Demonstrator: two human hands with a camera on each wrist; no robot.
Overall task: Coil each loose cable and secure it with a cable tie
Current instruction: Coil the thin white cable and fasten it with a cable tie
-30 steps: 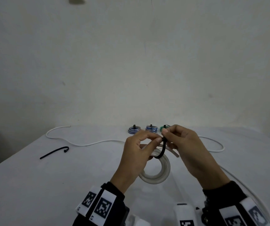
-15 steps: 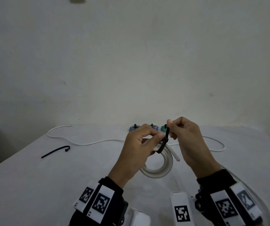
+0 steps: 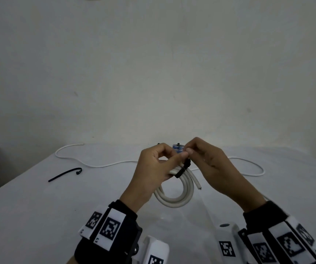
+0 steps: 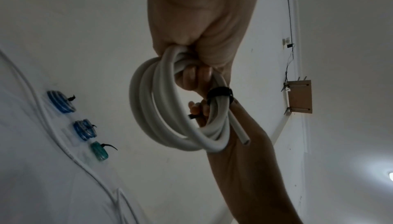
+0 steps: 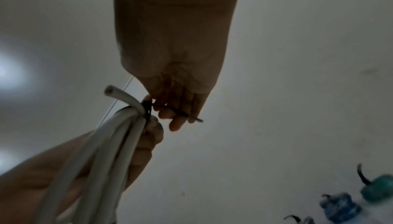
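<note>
A thick white cable coil (image 3: 174, 199) hangs above the table, gripped at its top by my left hand (image 3: 159, 168). A black cable tie (image 3: 183, 168) is looped tightly around the coil's strands. My right hand (image 3: 206, 161) pinches the tie's tail. In the left wrist view the coil (image 4: 153, 110) hangs from curled fingers, with the tie (image 4: 220, 93) around it and one cut cable end sticking out. The right wrist view shows the tie (image 5: 147, 111) and its tail running between my right fingers (image 5: 176, 123).
A long thin white cable (image 3: 100, 164) lies loose across the table behind my hands. A spare black cable tie (image 3: 65, 174) lies at the left. Blue tied coils (image 4: 61, 101) and a green one (image 4: 98, 151) sit at the table's far edge.
The tie's loop has drawn tight around the coil as my right hand pulled the tail up and away. Both hands and the coil have risen slightly.
</note>
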